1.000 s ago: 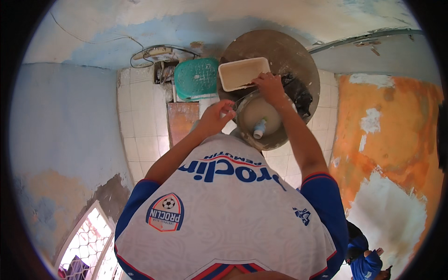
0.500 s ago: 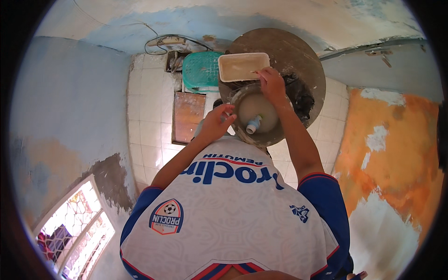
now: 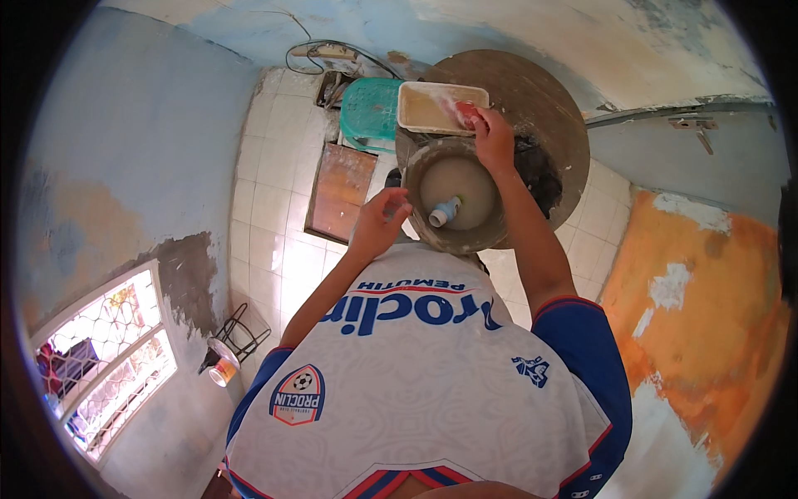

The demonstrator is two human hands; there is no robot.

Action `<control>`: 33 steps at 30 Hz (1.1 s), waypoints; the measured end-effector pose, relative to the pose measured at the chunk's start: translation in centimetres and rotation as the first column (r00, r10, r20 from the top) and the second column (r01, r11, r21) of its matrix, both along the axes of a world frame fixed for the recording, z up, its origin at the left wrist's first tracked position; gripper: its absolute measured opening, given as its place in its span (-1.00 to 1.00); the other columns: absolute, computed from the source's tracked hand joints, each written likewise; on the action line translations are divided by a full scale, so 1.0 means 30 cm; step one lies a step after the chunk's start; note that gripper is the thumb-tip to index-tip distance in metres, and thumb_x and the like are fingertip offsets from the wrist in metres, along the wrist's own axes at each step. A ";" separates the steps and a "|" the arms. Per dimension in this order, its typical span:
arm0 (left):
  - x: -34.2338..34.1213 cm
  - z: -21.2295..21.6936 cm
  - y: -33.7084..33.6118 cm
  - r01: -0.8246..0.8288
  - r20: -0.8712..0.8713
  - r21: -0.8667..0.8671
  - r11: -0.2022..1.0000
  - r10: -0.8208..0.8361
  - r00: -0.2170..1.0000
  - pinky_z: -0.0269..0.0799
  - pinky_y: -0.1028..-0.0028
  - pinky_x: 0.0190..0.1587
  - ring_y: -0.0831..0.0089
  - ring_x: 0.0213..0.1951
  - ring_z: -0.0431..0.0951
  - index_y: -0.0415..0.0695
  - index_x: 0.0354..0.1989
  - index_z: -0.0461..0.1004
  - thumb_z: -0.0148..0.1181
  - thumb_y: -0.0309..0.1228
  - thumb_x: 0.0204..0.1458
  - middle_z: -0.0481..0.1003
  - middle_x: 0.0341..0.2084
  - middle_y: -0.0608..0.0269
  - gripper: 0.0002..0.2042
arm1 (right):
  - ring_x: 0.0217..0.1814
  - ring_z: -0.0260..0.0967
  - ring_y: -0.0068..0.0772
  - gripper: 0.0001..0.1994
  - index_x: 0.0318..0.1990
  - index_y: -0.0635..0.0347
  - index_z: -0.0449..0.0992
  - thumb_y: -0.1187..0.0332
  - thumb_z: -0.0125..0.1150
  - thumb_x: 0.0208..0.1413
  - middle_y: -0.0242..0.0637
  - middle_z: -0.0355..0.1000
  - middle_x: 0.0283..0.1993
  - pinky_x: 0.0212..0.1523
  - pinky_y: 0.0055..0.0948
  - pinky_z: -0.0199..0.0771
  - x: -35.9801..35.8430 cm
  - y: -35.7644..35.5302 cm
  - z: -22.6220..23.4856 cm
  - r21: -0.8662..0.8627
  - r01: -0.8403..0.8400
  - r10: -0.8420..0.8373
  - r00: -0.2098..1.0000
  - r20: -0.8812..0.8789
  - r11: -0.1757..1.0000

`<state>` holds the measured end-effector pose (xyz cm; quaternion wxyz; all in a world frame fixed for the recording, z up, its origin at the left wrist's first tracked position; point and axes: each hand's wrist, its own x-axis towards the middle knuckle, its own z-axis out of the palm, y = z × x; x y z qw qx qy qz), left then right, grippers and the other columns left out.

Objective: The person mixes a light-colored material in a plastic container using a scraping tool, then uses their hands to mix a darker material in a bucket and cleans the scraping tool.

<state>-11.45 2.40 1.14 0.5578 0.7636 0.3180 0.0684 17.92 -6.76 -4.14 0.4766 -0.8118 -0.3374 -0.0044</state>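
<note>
My right hand is closed on a small red object at the right end of a shallow, cream rectangular tub. White streaks blur beside the red object, and its exact kind is unclear. Left of a round grey basin, my left hand hovers near the rim with bent fingers, thumb apart and nothing visible in it. The basin contains cloudy greyish liquid. A white and blue bottle-like item lies tilted in that liquid.
Basin and tub rest on a round brown tabletop. A crumpled black plastic bag lies right of the basin. A green plastic stool stands left of the tub, with a brown board below. Cables hang along the wall.
The red object has come into view in my right hand, with white streaks over the tub. My left hand has drawn its fingers in beside the basin. The view has shifted slightly.
</note>
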 end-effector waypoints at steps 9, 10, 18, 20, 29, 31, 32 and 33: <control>0.003 -0.003 -0.059 -0.076 0.060 0.018 0.997 0.075 0.995 0.47 0.47 -0.22 0.50 -0.27 0.59 -0.16 0.09 0.54 0.33 -0.37 0.18 0.63 -0.25 0.28 -0.67 | 0.01 0.51 0.18 -0.75 0.04 0.19 0.58 0.42 0.19 0.24 0.02 0.57 -0.04 0.03 -0.08 0.52 0.026 -0.008 -0.006 -0.001 0.004 -0.004 1.000 0.000 1.000; 0.006 -0.005 -0.065 -0.077 0.069 0.020 0.997 0.076 0.995 0.46 0.47 -0.23 0.51 -0.27 0.59 -0.16 0.09 0.54 0.33 -0.37 0.18 0.63 -0.25 0.28 -0.67 | 0.01 0.52 0.19 -0.75 0.05 0.17 0.59 0.42 0.19 0.24 0.02 0.57 -0.04 0.03 -0.08 0.52 0.024 -0.005 0.005 0.044 0.028 -0.029 1.000 0.009 0.999; 0.051 0.008 -0.103 -0.026 0.099 0.028 0.999 0.023 0.995 0.45 0.49 -0.27 0.54 -0.27 0.59 -0.17 0.10 0.53 0.33 -0.37 0.18 0.63 -0.26 0.28 -0.67 | -0.12 0.62 -0.24 -0.78 0.04 0.30 0.49 0.47 0.16 0.28 -0.10 0.63 -0.14 -0.12 -0.30 0.56 0.069 -0.067 -0.071 0.181 0.093 0.008 0.870 -0.492 0.979; 0.061 0.002 -0.112 -0.023 0.095 0.029 0.999 0.020 0.995 0.45 0.49 -0.27 0.54 -0.26 0.59 -0.17 0.09 0.53 0.32 -0.37 0.19 0.63 -0.26 0.28 -0.68 | -0.12 0.60 -0.39 -0.78 0.06 0.29 0.47 0.47 0.17 0.29 -0.14 0.63 -0.14 -0.17 -0.38 0.57 0.072 -0.082 -0.060 0.246 0.097 0.071 0.800 -0.595 0.965; 0.112 0.007 -0.161 0.107 0.082 0.036 0.994 -0.109 0.991 0.48 0.47 -0.15 0.52 -0.20 0.61 -0.17 0.11 0.51 0.29 -0.40 0.22 0.62 -0.26 0.27 -0.69 | -0.03 0.58 -0.40 -0.69 0.18 0.22 0.33 0.51 0.13 0.34 -0.17 0.57 0.03 -0.09 -0.30 0.65 0.065 -0.190 0.010 0.524 0.212 0.293 0.633 -0.716 0.825; 0.124 -0.003 -0.178 0.127 0.131 0.053 0.991 -0.133 0.982 0.48 0.46 -0.15 0.50 -0.20 0.61 -0.18 0.09 0.51 0.31 -0.40 0.21 0.62 -0.25 0.24 -0.69 | 0.02 0.57 -0.32 -0.67 0.22 0.14 0.29 0.50 0.12 0.36 -0.20 0.55 0.07 -0.03 -0.20 0.67 0.044 -0.256 0.088 0.571 0.250 0.335 0.604 -0.723 0.782; 0.140 -0.008 -0.188 0.148 0.158 0.059 0.987 -0.155 0.975 0.49 0.45 -0.15 0.49 -0.20 0.61 -0.19 0.09 0.52 0.31 -0.40 0.20 0.62 -0.25 0.23 -0.69 | 0.03 0.57 -0.31 -0.68 0.21 0.14 0.29 0.50 0.11 0.36 -0.19 0.54 0.09 -0.02 -0.19 0.67 0.037 -0.301 0.133 0.598 0.260 0.344 0.619 -0.706 0.758; 0.156 -0.004 -0.203 0.166 0.163 0.087 0.982 -0.178 0.970 0.50 0.42 -0.15 0.42 -0.22 0.62 -0.18 0.06 0.53 0.33 -0.39 0.18 0.62 -0.25 0.20 -0.69 | 0.03 0.57 -0.29 -0.68 0.21 0.14 0.29 0.50 0.11 0.37 -0.19 0.53 0.10 -0.02 -0.17 0.67 0.023 -0.352 0.170 0.622 0.270 0.353 0.631 -0.690 0.735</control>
